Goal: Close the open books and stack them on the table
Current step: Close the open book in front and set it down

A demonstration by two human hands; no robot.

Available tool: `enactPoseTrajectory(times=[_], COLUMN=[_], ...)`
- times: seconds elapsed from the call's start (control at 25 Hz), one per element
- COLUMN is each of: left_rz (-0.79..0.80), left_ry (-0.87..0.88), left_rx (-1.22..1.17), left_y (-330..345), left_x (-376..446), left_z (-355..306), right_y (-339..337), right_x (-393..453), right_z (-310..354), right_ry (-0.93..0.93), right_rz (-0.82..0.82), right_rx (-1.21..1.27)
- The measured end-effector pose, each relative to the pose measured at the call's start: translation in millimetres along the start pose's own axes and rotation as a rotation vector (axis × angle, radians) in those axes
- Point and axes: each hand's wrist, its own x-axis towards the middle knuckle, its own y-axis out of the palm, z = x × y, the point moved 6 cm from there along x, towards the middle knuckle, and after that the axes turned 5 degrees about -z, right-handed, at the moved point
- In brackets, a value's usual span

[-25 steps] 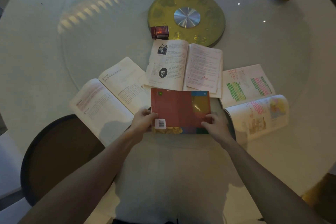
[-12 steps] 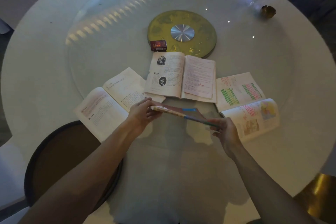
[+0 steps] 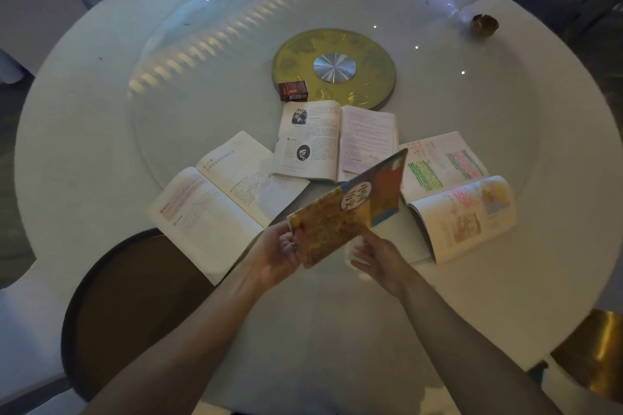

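My left hand (image 3: 278,258) grips the book (image 3: 350,212) by its 7 o'clock corner; long axis runs 7 to 1 o'clock. My right hand (image 3: 379,258), fingers relaxed, touches its lower edge. Open books (image 3: 215,209) crowd 10 to 2.

Raised book (image 3: 350,209) is covering the near corner of the middle open book (image 3: 323,141) and the gutter of the highlighted open book (image 3: 448,185) at 3 o'clock. Page print is showing too small to read. Gold object (image 3: 596,354) at 4 o'clock is running off frame.
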Motion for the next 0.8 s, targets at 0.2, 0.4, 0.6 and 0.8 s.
enactPoseTrajectory(times=[0.2, 0.4, 0.6, 0.8], left_rz=[0.035, -0.074, -0.136, -0.31], left_ry=[-0.12, -0.228, 0.079, 0.181], left_rx=[0.002, 0.553, 0.885, 0.984], left_y=[-22.3, -50.9, -62.9, -67.1], left_x=[-1.0, 15.2, 41.7, 53.2], left_z=[24.3, 20.2, -5.3, -0.5], right_y=[15.3, -12.4, -46.3, -52.1], right_x=[5.8, -2.6, 0.6, 16.3], right_z=[-38.3, -19.9, -3.2, 3.6], right_ry=[-0.016, -0.163, -0.198, -0.216], right_rz=[-0.023, -0.244, -0.28, -0.307], right_rx=[0.339, 0.084, -0.284, -0.446])
